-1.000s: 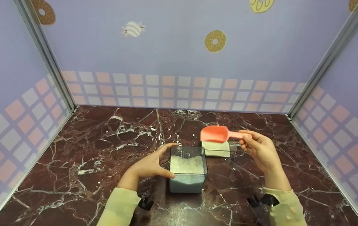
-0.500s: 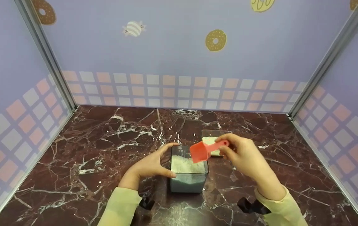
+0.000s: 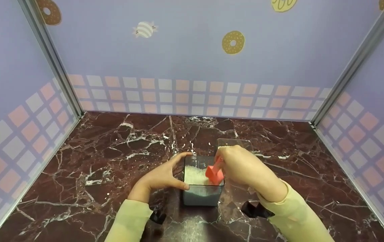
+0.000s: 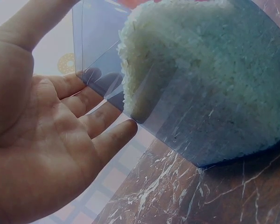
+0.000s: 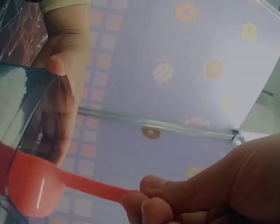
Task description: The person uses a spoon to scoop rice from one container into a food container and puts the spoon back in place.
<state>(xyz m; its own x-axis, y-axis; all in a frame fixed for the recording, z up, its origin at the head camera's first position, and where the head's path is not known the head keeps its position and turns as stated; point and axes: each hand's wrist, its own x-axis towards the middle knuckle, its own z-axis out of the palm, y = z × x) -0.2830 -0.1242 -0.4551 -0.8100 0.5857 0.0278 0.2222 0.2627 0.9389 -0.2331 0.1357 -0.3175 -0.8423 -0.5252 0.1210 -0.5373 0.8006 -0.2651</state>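
Note:
A clear square container (image 3: 200,198) of white rice (image 3: 194,174) stands on the marble table (image 3: 111,168). My left hand (image 3: 173,174) grips its left side, thumb on the near wall and fingers on the far wall. In the left wrist view the left hand's fingers (image 4: 100,137) lie against the container's wall (image 4: 144,98), with the rice (image 4: 210,70) piled behind it. My right hand (image 3: 237,164) pinches the handle of a red scoop (image 3: 214,173), whose bowl dips into the container. The right wrist view shows the scoop (image 5: 35,189) at the container's rim (image 5: 18,102).
A second clear container (image 3: 234,143) stands just behind the right hand, mostly hidden. Purple patterned walls (image 3: 192,60) close in the table on three sides. Black wrist mounts (image 3: 255,210) sit at both cuffs.
My right hand has carried the scoop from above the rear container toward me and down into the rice of the near container. The left hand has kept its hold.

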